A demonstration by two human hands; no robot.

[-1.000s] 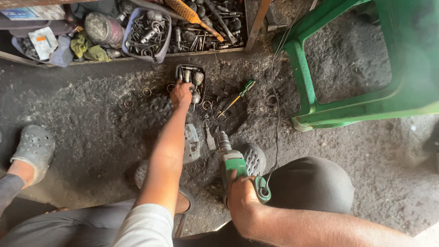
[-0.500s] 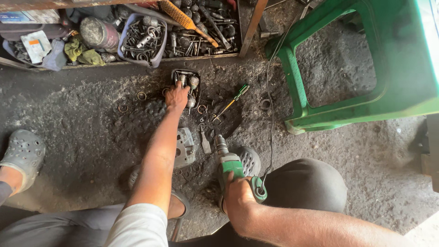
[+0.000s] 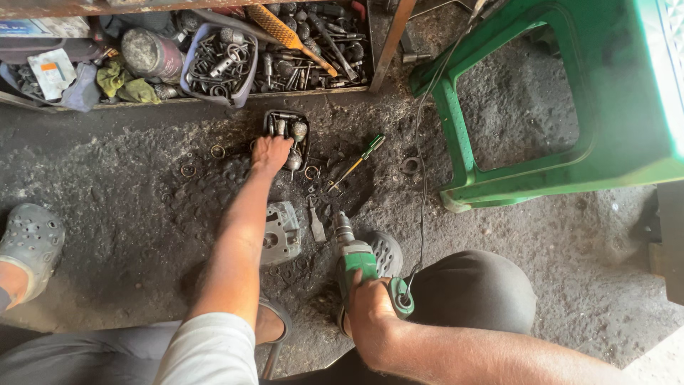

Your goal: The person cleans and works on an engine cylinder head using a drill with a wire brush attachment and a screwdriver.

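Head view: left hand [image 3: 269,152] reaches small black tray's [image 3: 268,118] edge, right hand [image 3: 370,308] gripping green drill [image 3: 354,262].

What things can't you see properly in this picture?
- Head view: the left hand covers part of the small black tray, so whatever its fingers touch is hidden.
- The right hand wraps the green power tool; its grip is hidden.
- The tool's tip is too dark to tell.
- The green stool is cut off by the right edge.
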